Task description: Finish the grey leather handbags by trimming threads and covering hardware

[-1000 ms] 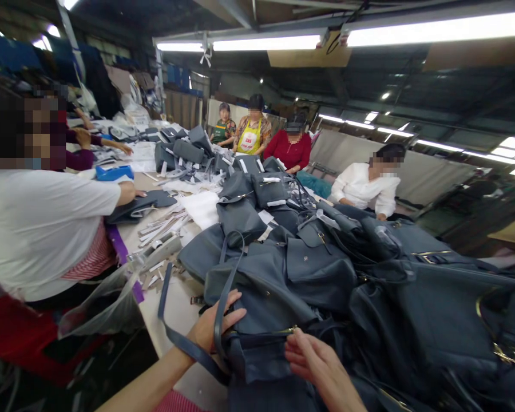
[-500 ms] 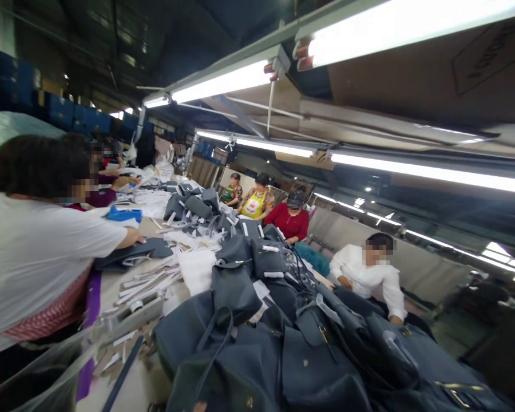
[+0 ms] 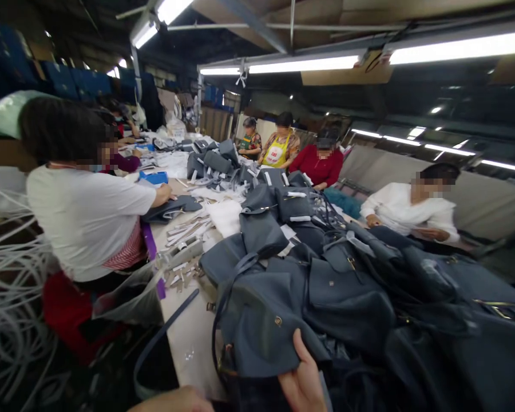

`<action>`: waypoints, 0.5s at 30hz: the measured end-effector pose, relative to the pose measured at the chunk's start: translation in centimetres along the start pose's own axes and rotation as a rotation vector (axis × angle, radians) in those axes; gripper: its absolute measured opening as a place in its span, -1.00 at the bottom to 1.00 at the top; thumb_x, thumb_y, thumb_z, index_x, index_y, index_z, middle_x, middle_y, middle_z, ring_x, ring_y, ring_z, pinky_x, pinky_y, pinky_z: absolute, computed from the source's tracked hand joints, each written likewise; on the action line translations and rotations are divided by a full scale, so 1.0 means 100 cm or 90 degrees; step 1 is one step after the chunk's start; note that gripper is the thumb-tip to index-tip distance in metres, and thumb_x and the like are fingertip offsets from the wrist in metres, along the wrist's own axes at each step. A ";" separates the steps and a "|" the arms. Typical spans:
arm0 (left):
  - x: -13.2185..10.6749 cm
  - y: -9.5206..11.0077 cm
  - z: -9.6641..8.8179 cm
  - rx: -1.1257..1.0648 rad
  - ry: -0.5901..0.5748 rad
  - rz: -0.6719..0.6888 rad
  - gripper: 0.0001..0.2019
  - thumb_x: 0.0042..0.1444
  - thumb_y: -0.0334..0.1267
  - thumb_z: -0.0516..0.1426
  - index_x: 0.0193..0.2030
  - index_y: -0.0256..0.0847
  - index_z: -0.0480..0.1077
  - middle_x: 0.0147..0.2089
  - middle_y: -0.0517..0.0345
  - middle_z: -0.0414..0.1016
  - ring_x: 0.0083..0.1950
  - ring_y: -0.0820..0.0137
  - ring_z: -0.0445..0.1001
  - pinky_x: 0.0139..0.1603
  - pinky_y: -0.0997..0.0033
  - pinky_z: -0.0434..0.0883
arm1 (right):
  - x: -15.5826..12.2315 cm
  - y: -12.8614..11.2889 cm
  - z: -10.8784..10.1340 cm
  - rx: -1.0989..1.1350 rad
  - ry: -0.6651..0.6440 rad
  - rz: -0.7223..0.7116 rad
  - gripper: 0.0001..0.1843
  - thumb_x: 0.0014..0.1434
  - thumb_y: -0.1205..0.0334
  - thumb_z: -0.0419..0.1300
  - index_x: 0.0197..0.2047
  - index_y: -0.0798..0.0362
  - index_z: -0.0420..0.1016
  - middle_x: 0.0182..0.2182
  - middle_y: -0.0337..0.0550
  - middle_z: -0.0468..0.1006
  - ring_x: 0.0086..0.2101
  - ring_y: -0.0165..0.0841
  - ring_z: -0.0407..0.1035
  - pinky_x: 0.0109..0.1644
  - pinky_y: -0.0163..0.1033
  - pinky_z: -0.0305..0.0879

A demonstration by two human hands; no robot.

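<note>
A dark blue leather bag [image 3: 261,326] lies in front of me at the near end of a big heap of the same bags [image 3: 369,286]. My right hand [image 3: 302,380] comes up from the bottom edge, thumb pressed on the bag's front flap and gripping its lower edge. Only a bit of my left hand [image 3: 175,400] shows at the bottom edge, left of the bag, with its fingers out of view. A long blue strap [image 3: 163,335] hangs off the table edge beside it.
A long pale table [image 3: 189,337] runs away from me, strewn with bags and white paper strips [image 3: 184,229]. A person in a white shirt [image 3: 86,217] works at the left. Several other people sit at the far end and right. White cords [image 3: 8,297] pile up at the left.
The camera swung up toward the ceiling lights and came back down. My hands left the view and show again at the bottom edge, the right one now holding the bag's flap.
</note>
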State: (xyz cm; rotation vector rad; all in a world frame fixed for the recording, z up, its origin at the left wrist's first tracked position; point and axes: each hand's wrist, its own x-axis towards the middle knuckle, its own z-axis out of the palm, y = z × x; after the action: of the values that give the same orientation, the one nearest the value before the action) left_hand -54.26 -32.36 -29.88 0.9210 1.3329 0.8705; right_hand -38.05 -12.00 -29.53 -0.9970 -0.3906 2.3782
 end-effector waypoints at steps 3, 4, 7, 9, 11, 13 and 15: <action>0.013 0.041 0.000 -0.115 0.074 0.042 -0.78 0.06 -0.23 0.11 -0.19 -0.22 0.49 -0.29 0.15 0.56 -0.29 0.35 0.48 -0.22 0.40 0.40 | -0.006 0.008 0.004 0.007 -0.019 0.023 -0.50 -0.18 -0.13 0.45 -0.27 0.08 0.67 -0.16 0.02 0.68 0.13 -0.06 0.36 0.27 0.07 0.20; 0.022 0.053 0.001 -0.107 0.134 0.089 -0.81 0.03 -0.27 0.12 -0.22 -0.23 0.46 -0.30 0.15 0.53 -0.29 0.37 0.46 -0.22 0.41 0.39 | -0.008 0.011 0.005 0.002 -0.026 0.031 -0.49 -0.18 -0.14 0.44 -0.27 0.09 0.67 -0.15 0.03 0.68 0.14 -0.05 0.36 0.27 0.08 0.21; 0.054 0.079 0.006 -0.035 0.292 0.207 -0.87 -0.02 -0.34 0.14 -0.28 -0.23 0.42 -0.29 0.15 0.45 -0.24 0.37 0.41 -0.17 0.42 0.36 | -0.015 0.018 0.010 -0.011 -0.028 0.054 -0.44 -0.21 -0.15 0.45 -0.25 0.12 0.66 -0.16 0.06 0.67 0.12 -0.02 0.37 0.23 0.09 0.25; 0.072 0.087 0.008 -0.032 0.323 0.231 -0.89 0.04 -0.34 0.10 -0.26 -0.23 0.39 -0.32 0.16 0.40 -0.27 0.38 0.40 -0.21 0.43 0.36 | -0.021 0.022 0.012 -0.014 -0.017 0.068 -0.42 -0.24 -0.13 0.48 -0.25 0.16 0.66 -0.17 0.08 0.68 0.11 0.00 0.38 0.21 0.08 0.28; 0.084 0.089 0.008 -0.022 0.322 0.229 -0.89 0.06 -0.35 0.05 -0.27 -0.24 0.37 -0.37 0.19 0.36 -0.33 0.41 0.37 -0.27 0.44 0.35 | -0.027 0.025 0.013 -0.014 -0.001 0.064 -0.42 -0.25 -0.10 0.49 -0.25 0.16 0.65 -0.17 0.07 0.68 0.10 0.00 0.39 0.18 0.07 0.32; 0.091 0.089 0.007 0.017 0.320 0.230 -0.89 0.02 -0.38 0.06 -0.31 -0.25 0.38 -0.36 0.20 0.34 -0.34 0.43 0.35 -0.27 0.44 0.34 | -0.031 0.027 0.014 -0.013 0.021 0.043 -0.45 -0.26 -0.08 0.50 -0.27 0.14 0.65 -0.18 0.04 0.68 0.06 -0.01 0.43 0.14 0.07 0.36; 0.094 0.089 0.006 0.049 0.315 0.234 -0.91 -0.03 -0.41 0.09 -0.36 -0.25 0.40 -0.34 0.20 0.34 -0.33 0.44 0.34 -0.25 0.45 0.32 | -0.033 0.028 0.014 -0.014 0.038 0.022 -0.48 -0.27 -0.07 0.51 -0.28 0.11 0.65 -0.20 -0.01 0.69 0.03 -0.03 0.46 0.11 0.04 0.39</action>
State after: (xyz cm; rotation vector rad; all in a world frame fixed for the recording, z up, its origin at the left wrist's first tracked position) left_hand -53.17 -20.28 -25.46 1.0726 1.6503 1.4054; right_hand -38.09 -16.31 -27.96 -1.0901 -0.3811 2.3728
